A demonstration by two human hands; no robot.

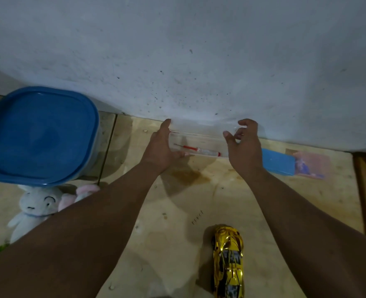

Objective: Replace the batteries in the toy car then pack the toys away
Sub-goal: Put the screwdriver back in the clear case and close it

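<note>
A clear plastic case (199, 139) lies against the foot of the wall with its lid raised. Inside it is a small red-handled screwdriver (197, 149). My left hand (159, 147) grips the case's left end, thumb at the front edge and fingers behind. My right hand (245, 147) is at the right end, its curled fingers and thumb pinching the lid's corner. The shiny gold toy car (228, 261) sits on the wooden board (177, 211) near me, right of centre, apart from both hands. No batteries are visible.
A big tub with a blue lid (40, 134) stands at the left. In front of it lie a white plush bunny (35, 205) and a pink plush (85, 190). A blue box (277, 161) and a pink packet (313, 164) lie right of the case. The grey wall (199, 61) rises directly behind.
</note>
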